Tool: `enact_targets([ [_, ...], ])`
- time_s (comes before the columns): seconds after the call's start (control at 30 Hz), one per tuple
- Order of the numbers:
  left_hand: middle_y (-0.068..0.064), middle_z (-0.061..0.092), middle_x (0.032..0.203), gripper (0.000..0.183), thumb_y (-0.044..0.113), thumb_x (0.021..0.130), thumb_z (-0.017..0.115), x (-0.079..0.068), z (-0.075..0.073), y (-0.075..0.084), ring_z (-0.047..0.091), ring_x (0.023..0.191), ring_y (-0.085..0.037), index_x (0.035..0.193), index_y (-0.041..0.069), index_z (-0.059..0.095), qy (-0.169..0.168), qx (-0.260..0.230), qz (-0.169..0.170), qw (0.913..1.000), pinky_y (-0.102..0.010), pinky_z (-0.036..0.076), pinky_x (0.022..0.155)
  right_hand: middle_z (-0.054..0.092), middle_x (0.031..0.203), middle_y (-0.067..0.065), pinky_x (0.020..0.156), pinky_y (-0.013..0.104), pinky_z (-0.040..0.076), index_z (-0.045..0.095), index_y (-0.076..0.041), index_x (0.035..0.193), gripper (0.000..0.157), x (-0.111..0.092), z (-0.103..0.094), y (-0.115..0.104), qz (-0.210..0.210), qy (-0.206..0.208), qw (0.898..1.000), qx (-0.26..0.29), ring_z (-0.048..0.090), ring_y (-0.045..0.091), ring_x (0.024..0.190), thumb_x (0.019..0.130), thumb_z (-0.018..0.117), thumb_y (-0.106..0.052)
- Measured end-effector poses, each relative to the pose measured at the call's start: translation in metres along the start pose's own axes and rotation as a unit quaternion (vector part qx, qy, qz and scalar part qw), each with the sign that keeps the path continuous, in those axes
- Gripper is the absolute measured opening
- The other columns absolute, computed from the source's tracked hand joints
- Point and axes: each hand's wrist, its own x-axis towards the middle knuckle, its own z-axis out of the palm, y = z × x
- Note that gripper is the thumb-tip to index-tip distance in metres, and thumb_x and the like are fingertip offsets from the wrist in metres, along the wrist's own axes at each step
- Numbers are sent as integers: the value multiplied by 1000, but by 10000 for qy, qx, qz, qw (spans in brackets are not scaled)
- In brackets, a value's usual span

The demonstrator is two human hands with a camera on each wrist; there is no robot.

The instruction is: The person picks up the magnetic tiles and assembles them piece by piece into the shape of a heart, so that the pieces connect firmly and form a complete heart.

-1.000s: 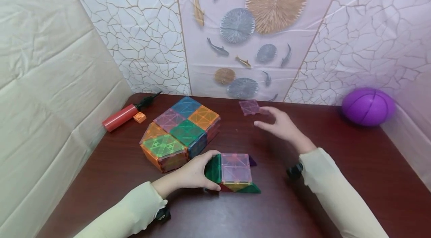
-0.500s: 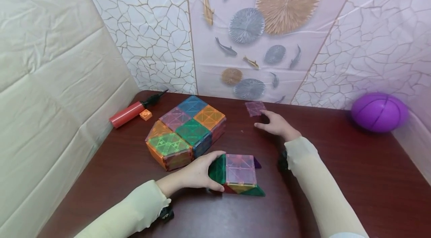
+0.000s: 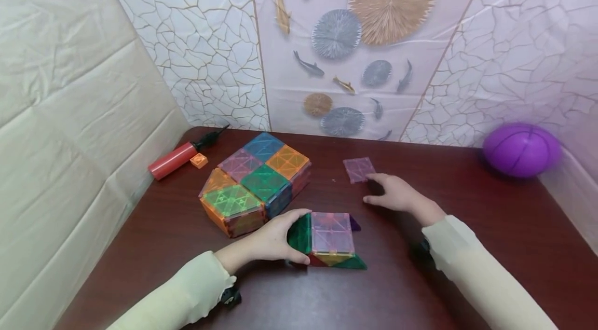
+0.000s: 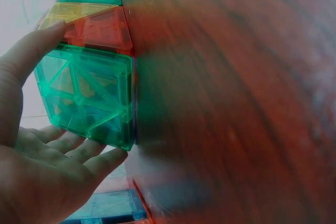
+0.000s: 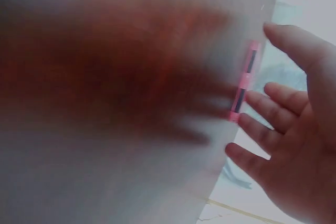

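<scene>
My left hand (image 3: 271, 239) grips the left side of a small block of magnetic tiles (image 3: 333, 234), thumb at the near edge and fingers at the far edge. The block has a pink top, a green square side tile (image 4: 86, 98), and red and yellow triangles in front. A green triangle and a purple piece stick out on its right. Farther back, my right hand (image 3: 397, 192) touches the near right corner of a loose pink magnetic tile (image 3: 359, 169) with its fingertips; thumb and fingers are spread. In the right wrist view the pink tile (image 5: 244, 82) appears edge-on at the fingertips.
A larger magnetic-tile build (image 3: 264, 182) in several colours stands left of centre, close behind my left hand. At the back left lie a red hand pump (image 3: 173, 161) and a small orange block (image 3: 199, 160). A purple ball (image 3: 520, 150) sits at the back right.
My right hand has slid the loose pink tile from near the table's back edge toward me. The left hand stays on the small block.
</scene>
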Motion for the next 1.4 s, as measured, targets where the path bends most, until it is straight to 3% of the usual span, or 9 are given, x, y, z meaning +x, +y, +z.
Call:
enact_targets([
  [0.23, -2, 45, 142, 96, 34, 70, 86, -3, -4, 1, 48, 119, -18, 148, 11, 34, 96, -31, 10, 9999, -43, 44, 99, 57, 129, 24, 98, 56, 41, 53, 6, 132, 67, -55, 2, -16, -280, -67, 9996, -6, 52, 41, 120, 82, 76, -33],
  [0.37, -3, 45, 142, 96, 34, 71, 86, -3, -4, 0, 48, 120, -18, 148, 10, 34, 101, -30, 3, 9999, -43, 43, 100, 60, 124, 20, 95, 56, 44, 55, 4, 130, 69, -71, 2, -17, -311, -53, 9995, -4, 54, 38, 115, 79, 78, -36],
  [0.6, -4, 45, 142, 97, 33, 70, 86, -1, -2, 1, 48, 119, -18, 148, 10, 33, 70, -10, -58, 10000, -42, 43, 100, 54, 130, 25, 98, 59, 39, 51, 4, 133, 78, -52, 3, -1, -399, 313, 9973, 540, 48, 41, 119, 74, 83, -36],
  [0.77, -5, 46, 141, 97, 33, 71, 86, 1, -1, 0, 49, 117, -19, 148, 9, 33, 35, -12, -17, 10000, -43, 45, 98, 44, 139, 28, 101, 61, 35, 43, 4, 140, 90, -31, 8, 13, -202, 37, 9971, 728, 41, 44, 126, 71, 85, -37],
  [0.9, -4, 44, 142, 97, 34, 71, 85, 1, 0, 0, 48, 120, -19, 149, 11, 32, 5, -49, -17, 10000, -43, 43, 100, 47, 137, 27, 100, 60, 36, 44, 3, 140, 89, -24, 9, 17, -197, -99, 9981, 567, 45, 41, 122, 71, 85, -35],
  [1.1, -3, 40, 147, 99, 35, 72, 85, 1, 0, 0, 43, 127, -19, 150, 12, 29, -48, -117, -44, 9999, -45, 38, 105, 54, 129, 21, 93, 55, 45, 48, 1, 137, 82, -35, 4, 13, -413, -82, 9985, 353, 52, 33, 111, 73, 83, -35],
  [1.23, -3, 37, 150, 100, 35, 72, 85, 0, 1, 0, 40, 131, -20, 151, 12, 27, -88, -132, -71, 9998, -46, 37, 107, 56, 125, 15, 90, 50, 49, 44, 0, 140, 85, -50, 7, 6, -624, 29, 9939, 915, 54, 29, 109, 72, 83, -34],
  [1.4, -4, 36, 150, 100, 33, 72, 85, -1, 1, 1, 39, 133, -20, 151, 12, 27, -118, -152, -99, 9998, -46, 36, 107, 52, 119, 7, 87, 43, 52, 43, 3, 139, 84, -69, 17, -11, -1334, 73, 9757, 1738, 54, 22, 107, 71, 85, -22],
])
